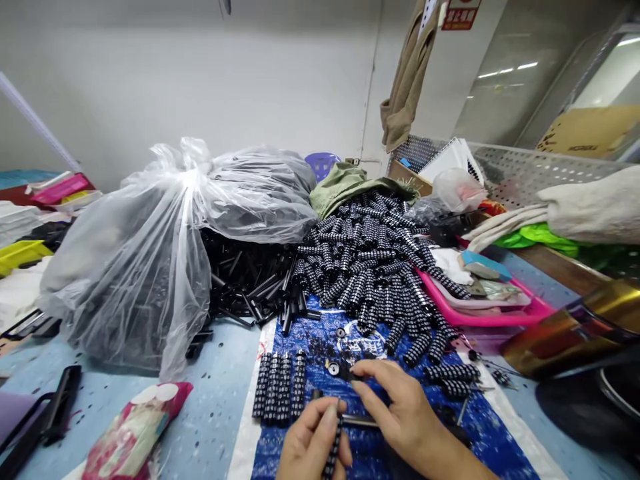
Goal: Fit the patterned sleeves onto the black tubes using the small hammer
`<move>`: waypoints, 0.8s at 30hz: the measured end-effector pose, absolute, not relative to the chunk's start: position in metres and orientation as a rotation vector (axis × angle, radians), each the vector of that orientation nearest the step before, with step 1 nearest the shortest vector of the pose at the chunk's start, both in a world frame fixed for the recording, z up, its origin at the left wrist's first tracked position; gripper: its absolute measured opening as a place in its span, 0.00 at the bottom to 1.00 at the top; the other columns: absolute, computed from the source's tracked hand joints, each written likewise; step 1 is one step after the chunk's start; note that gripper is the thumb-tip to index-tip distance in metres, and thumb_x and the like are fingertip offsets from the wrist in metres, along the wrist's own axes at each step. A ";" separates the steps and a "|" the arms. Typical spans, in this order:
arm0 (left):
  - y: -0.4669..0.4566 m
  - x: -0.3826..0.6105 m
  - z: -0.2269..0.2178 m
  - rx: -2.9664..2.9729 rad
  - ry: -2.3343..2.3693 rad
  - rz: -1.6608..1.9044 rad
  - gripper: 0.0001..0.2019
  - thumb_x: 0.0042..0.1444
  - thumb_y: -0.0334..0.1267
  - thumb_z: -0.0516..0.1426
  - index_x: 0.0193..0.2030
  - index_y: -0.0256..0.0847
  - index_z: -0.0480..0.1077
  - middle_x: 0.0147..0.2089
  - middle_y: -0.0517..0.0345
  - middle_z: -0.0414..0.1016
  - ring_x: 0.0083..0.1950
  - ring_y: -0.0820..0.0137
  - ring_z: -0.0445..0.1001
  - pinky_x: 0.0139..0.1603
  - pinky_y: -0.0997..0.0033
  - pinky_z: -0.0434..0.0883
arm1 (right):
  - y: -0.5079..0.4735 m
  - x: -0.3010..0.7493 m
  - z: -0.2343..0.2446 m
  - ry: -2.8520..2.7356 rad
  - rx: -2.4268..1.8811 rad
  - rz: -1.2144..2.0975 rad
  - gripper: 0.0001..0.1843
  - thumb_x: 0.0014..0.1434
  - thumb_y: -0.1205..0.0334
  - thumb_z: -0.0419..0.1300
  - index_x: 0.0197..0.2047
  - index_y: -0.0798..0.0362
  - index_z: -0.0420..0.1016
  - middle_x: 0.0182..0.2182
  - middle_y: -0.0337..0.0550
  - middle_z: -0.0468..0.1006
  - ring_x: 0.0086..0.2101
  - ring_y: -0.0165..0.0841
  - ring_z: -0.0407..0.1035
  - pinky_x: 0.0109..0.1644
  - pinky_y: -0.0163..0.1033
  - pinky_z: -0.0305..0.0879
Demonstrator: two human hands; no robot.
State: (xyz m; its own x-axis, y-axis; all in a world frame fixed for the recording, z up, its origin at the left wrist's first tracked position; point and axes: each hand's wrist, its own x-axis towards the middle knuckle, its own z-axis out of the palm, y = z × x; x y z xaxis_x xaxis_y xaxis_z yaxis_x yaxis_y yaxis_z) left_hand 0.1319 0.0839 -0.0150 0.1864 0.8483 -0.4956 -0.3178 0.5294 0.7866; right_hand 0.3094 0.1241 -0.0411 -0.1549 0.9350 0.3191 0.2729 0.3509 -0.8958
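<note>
Grip of the left hand (313,443) clamped around a studded black tube (334,450) at the near edge of the desk (215,400), over a blue sheet (480,427); grip of the right hand (400,413) just beyond, thumb and forefinger pinched together on a small black part (356,375) among loose bits. Probably best to hold the tube steady, leave its far end uncovered and keep the small part in line with it. Long axis of the tube running near to far, far end tipped slightly right, pointing toward the heap of like tubes (375,260).
</note>
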 end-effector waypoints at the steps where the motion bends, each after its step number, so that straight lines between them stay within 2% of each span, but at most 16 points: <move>1: 0.084 0.137 -0.011 0.605 1.070 0.866 0.29 0.49 0.60 0.66 0.44 0.36 0.72 0.22 0.60 0.72 0.14 0.82 0.58 0.15 0.82 0.50 | 0.119 0.309 -0.036 -1.459 -1.097 1.112 0.11 0.67 0.53 0.58 0.47 0.49 0.74 0.40 0.47 0.79 0.41 0.38 0.74 0.49 0.46 0.70; 3: 0.083 0.147 -0.003 0.621 1.030 0.827 0.28 0.50 0.60 0.65 0.44 0.35 0.72 0.23 0.60 0.72 0.13 0.83 0.57 0.14 0.82 0.49 | 0.109 0.308 -0.027 -1.054 -1.008 1.570 0.18 0.65 0.47 0.59 0.50 0.50 0.75 0.41 0.48 0.80 0.42 0.37 0.75 0.50 0.44 0.70; 6: 0.079 0.157 0.006 0.660 0.984 0.807 0.26 0.53 0.59 0.64 0.43 0.35 0.72 0.24 0.61 0.70 0.14 0.84 0.56 0.14 0.82 0.49 | 0.098 0.306 -0.018 -0.741 -0.848 1.855 0.21 0.62 0.45 0.63 0.51 0.50 0.76 0.42 0.48 0.81 0.39 0.32 0.74 0.48 0.39 0.70; 11: 0.072 0.162 0.011 0.693 1.010 0.795 0.23 0.56 0.57 0.62 0.39 0.35 0.69 0.25 0.61 0.70 0.14 0.84 0.57 0.14 0.82 0.48 | 0.087 0.306 -0.018 -0.681 -0.762 1.906 0.17 0.62 0.48 0.64 0.49 0.48 0.78 0.43 0.47 0.80 0.34 0.30 0.72 0.37 0.36 0.69; 16: 0.068 0.160 0.009 0.695 1.005 0.805 0.24 0.55 0.59 0.62 0.39 0.35 0.69 0.25 0.62 0.70 0.14 0.84 0.57 0.14 0.82 0.48 | 0.084 0.307 -0.019 -0.722 -0.664 1.929 0.14 0.64 0.50 0.62 0.48 0.49 0.77 0.44 0.46 0.79 0.37 0.30 0.72 0.43 0.35 0.70; 20: 0.069 0.155 0.001 0.715 0.992 0.792 0.28 0.51 0.63 0.63 0.42 0.36 0.71 0.24 0.61 0.70 0.14 0.83 0.57 0.14 0.82 0.50 | 0.085 0.304 -0.022 -0.694 -0.559 1.965 0.13 0.66 0.51 0.59 0.48 0.49 0.75 0.45 0.46 0.78 0.32 0.28 0.72 0.35 0.35 0.70; 24: 0.074 0.149 -0.010 0.748 1.025 0.781 0.30 0.47 0.64 0.65 0.39 0.35 0.74 0.21 0.59 0.70 0.16 0.84 0.58 0.20 0.82 0.51 | 0.092 0.302 -0.028 -0.780 -0.516 1.940 0.12 0.65 0.52 0.62 0.47 0.50 0.76 0.42 0.44 0.78 0.36 0.27 0.73 0.41 0.32 0.69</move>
